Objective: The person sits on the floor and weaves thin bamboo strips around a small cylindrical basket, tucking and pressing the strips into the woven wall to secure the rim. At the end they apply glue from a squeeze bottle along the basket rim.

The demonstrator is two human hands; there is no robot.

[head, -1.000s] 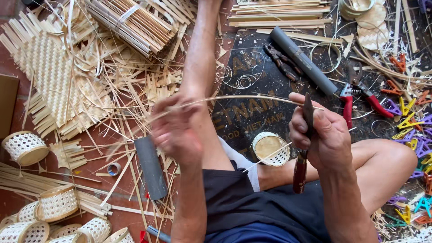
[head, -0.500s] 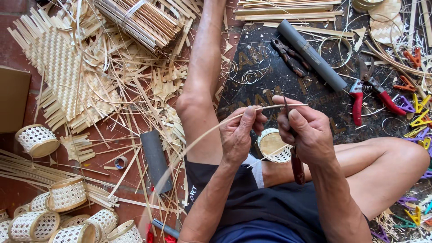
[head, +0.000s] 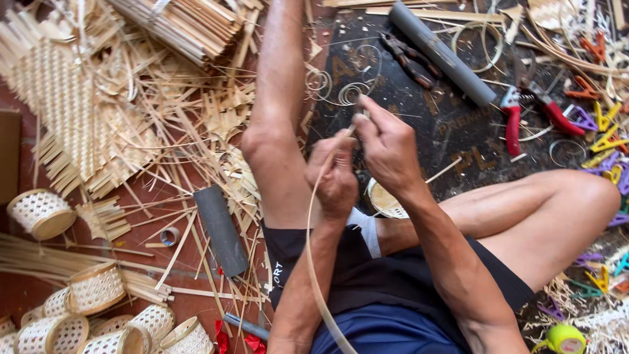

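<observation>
I sit on the floor with my legs folded. My left hand (head: 337,176) and my right hand (head: 388,147) are held close together above my lap, both pinching the top end of a thin bamboo strip (head: 310,255). From my fingers the strip curves down past my left forearm to the frame's bottom edge. A small round woven basket (head: 382,202) lies on the floor under my hands, partly hidden by them. No knife shows in my right hand.
A dark mat (head: 432,124) ahead holds red-handled shears (head: 517,115), pliers (head: 409,56), a grey tube (head: 442,49) and coiled strips. Coloured clips (head: 606,137) lie at right. At left are a woven panel (head: 72,131), bundled strips (head: 190,26), a grey sleeve (head: 221,231) and several small baskets (head: 98,288).
My left hand slid along the strip from far left to meet my right hand. The strip, once stretched sideways, now loops down toward my lap. The knife seen in my right hand no longer shows.
</observation>
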